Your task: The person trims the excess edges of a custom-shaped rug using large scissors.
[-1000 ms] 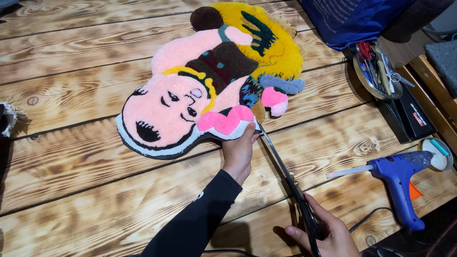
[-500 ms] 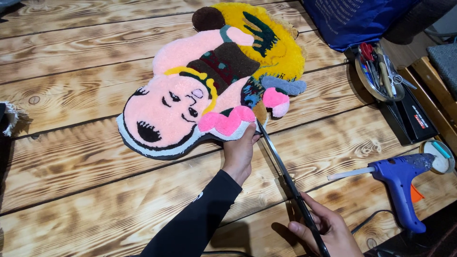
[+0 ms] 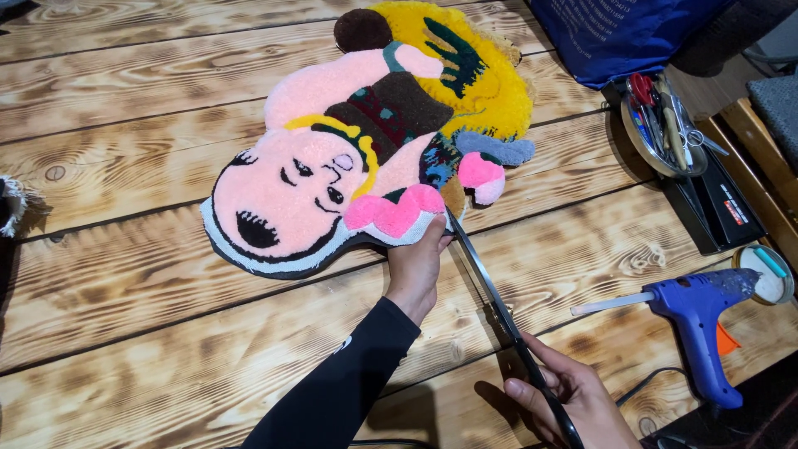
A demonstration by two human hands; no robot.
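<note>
A tufted rug [image 3: 332, 166] shaped like a pink cartoon figure with yellow, brown and teal patches lies on the wooden table [image 3: 125, 324]. My left hand [image 3: 418, 264], in a black sleeve, pinches the rug's lower edge beside its pink heart patch. Long black scissors [image 3: 499, 312] sit in my right hand [image 3: 573, 399] at the bottom of the view. Their blades point up and left, and the tips reach the rug's edge right by my left fingers.
A blue glue gun [image 3: 698, 312] with its cord lies at the right. Behind it are a round metal tray of tools [image 3: 661, 116], a black box [image 3: 715, 199], a small round tin [image 3: 765, 270] and a blue bag [image 3: 615, 33]. A frayed scrap [image 3: 10, 204] sits at the left edge.
My right hand has shifted a little up and right on the scissor handles. The blades stay at the rug's edge, and my left hand keeps its hold.
</note>
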